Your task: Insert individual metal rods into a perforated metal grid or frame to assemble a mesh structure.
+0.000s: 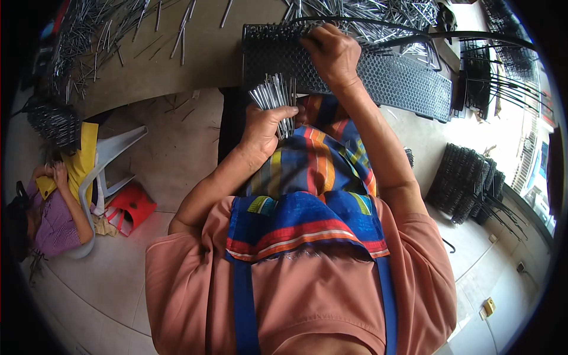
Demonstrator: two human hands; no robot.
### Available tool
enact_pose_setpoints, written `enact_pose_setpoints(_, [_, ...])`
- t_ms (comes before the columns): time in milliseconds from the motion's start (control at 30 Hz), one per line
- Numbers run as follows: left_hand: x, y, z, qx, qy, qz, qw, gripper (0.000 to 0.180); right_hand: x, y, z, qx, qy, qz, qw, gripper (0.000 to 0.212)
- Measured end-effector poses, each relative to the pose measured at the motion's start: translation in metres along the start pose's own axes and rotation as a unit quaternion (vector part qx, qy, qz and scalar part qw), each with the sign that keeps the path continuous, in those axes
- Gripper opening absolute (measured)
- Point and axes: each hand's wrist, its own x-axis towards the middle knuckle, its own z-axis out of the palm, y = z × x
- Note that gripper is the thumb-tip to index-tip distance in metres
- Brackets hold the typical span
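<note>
My left hand (pixel 260 129) is closed around a bundle of thin silvery metal rods (pixel 273 93), their upper ends fanned out above my thumb. Over the dark perforated rack (pixel 390 76), my right hand (pixel 336 56) has its fingers bent and pressed together. Whatever those fingertips pinch is hidden. The rack is a long panel full of small round holes, slanting down to the right, and short rod ends stand along its upper left part. A black curved bar (pixel 378 22) runs past the far side of my right hand.
Loose metal rods (pixel 402 13) lie heaped beyond the rack, and more (pixel 89 41) cover the table (pixel 207 68) at left. Stacked dark racks (pixel 467 183) stand on the floor at right. At left sit a person in a striped top (pixel 58 228) and a red bag (pixel 135 207).
</note>
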Motion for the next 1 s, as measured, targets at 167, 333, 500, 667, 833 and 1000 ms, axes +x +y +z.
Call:
enact_pose_setpoints(167, [-0.002, 0.000, 0.000, 0.010, -0.029, 0.014, 0.999, 0.023, -0.023, -0.009, -0.027, 0.032, -0.014, 0.067, 0.997, 0.022])
enact_pose_setpoints(333, [-0.007, -0.003, 0.013, 0.023, -0.061, 0.040, 0.997, 0.026, -0.050, -0.016, -0.038, 0.375, -0.310, 0.294, 0.823, 0.014])
enact_pose_setpoints(500, [0.001, -0.002, -0.006, -0.041, -0.021, -0.136, 0.990, 0.025, -0.050, -0.010, -0.049, 0.472, -0.161, 0.428, 0.754, 0.010])
enact_pose_setpoints(667, [-0.015, -0.007, 0.008, -0.003, 0.017, -0.037, 0.999, 0.021, -0.033, 0.017, -0.037, 0.434, 0.156, 0.231, 0.857, 0.006])
enact_pose_setpoints(833, [-0.001, -0.015, -0.001, 0.018, 0.039, -0.040, 0.998, 0.017, -0.028, 0.023, -0.025, 0.382, 0.146, 0.173, 0.896, 0.007])
enact_pose_setpoints(1000, [-0.010, -0.007, 0.008, 0.051, 0.019, -0.004, 0.999, 0.016, -0.035, 0.023, -0.021, 0.374, 0.164, 0.168, 0.897, 0.009])
